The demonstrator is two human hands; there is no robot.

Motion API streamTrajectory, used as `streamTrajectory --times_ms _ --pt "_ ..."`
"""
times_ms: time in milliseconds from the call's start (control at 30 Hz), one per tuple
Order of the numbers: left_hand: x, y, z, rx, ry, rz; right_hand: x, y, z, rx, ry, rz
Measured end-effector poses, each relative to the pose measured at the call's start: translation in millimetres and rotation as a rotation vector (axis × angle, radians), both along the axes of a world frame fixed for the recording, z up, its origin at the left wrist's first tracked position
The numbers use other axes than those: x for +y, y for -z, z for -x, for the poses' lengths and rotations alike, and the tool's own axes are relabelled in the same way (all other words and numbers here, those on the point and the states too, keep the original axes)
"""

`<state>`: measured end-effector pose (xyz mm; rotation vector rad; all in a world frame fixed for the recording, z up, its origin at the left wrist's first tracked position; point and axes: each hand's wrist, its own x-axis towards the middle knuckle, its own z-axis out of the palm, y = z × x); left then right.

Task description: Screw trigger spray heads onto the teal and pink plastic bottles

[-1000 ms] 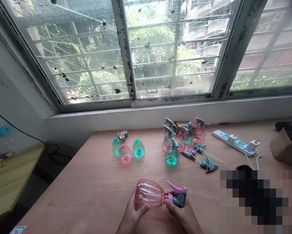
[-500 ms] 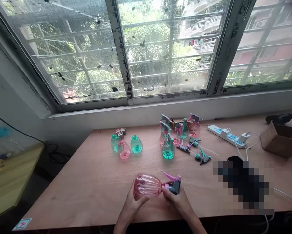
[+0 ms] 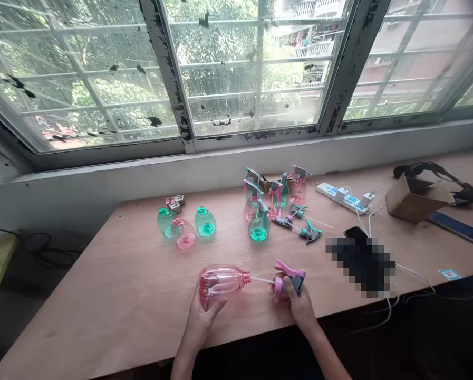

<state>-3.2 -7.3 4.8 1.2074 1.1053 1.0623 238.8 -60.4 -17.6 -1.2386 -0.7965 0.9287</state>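
A clear pink spray bottle lies sideways in my left hand, its fingers wrapped round the base and the neck pointing right. My right hand grips a pink and dark grey trigger sprayer head, held apart from the bottle's neck. Between the two runs the white dip tube, whose far end reaches the bottle's mouth. Behind my hands, loose sprayer heads lie on the table beside a group of bottles with sprayers fitted, among them a green one.
Open-necked bottles, two green and one pink, stand at the back left near small square boxes. To the right are a power strip, a cardboard box and a phone-like dark object. The table's edge runs close below my hands.
My right hand has drawn the sprayer head rightwards off the bottle's neck, baring the dip tube. My left hand still holds the bottle. The camera view has turned right and down.
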Motion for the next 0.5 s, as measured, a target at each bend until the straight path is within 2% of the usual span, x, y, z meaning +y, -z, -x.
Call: streamTrajectory --times_ms 133,233,333,400,500 --pt "2.1 -0.8 1.3 -0.001 0.06 0.038 -25.3 -10.6 -46.9 -0.192 0.259 0.036" --pt "3.6 1.6 4.6 0.004 0.073 0.045 -51.0 -37.9 -92.3 -0.377 0.488 0.074" --pt "4.5 4.9 8.2 0.026 0.09 0.048 -65.4 -67.2 -140.3 -0.507 0.603 0.067" --pt "4.6 6.1 9.2 0.027 0.11 0.056 -62.2 -74.4 -169.6 -0.847 0.578 0.181" --pt "4.4 6.0 7.9 0.009 0.115 0.058 -42.9 -59.1 -201.5 -1.318 0.366 0.573"
